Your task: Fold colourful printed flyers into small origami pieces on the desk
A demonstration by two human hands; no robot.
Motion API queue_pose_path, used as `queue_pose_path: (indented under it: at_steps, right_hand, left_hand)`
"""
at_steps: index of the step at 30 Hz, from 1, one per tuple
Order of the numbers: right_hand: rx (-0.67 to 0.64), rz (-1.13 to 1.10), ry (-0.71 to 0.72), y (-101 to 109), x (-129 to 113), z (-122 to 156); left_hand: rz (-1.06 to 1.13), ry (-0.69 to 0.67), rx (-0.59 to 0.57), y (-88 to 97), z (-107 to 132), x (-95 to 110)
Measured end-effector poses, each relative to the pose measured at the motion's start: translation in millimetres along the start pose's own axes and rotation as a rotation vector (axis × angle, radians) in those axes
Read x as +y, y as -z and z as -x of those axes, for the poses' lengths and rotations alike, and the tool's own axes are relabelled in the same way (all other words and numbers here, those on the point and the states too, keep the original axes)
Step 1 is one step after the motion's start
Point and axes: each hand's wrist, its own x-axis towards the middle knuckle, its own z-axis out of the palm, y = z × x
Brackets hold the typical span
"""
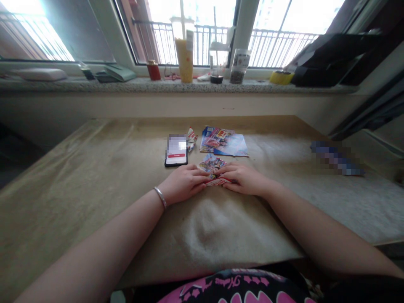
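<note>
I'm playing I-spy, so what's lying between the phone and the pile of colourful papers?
In the head view, a crumpled red-and-white scrap lies between the phone and the pile of colourful papers.

Glaring, washed-out windows (199, 12) backlight the dimmer table (94, 181), with stretched, blurry outer edges.
</note>
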Motion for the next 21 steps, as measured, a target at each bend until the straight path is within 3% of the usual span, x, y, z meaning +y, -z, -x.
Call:
queue_pose_path:
  at_steps: [6, 10, 21]
  right_hand:
    - [0.009, -0.146, 0.07, -1, 6, 0]
    - [-0.061, -0.256, 0.062, 5, 10, 2]
    - [-0.263, -0.478, -0.131, 25, 19, 16]
  left_hand:
    - [0.071, 0.019, -0.059, 2.1, -1, 1]
    - [0.062, 0.016, -0.077, 0.8, -1, 2]
    - [0.109, 0.017, -0.164, 0.9, 0, 0]
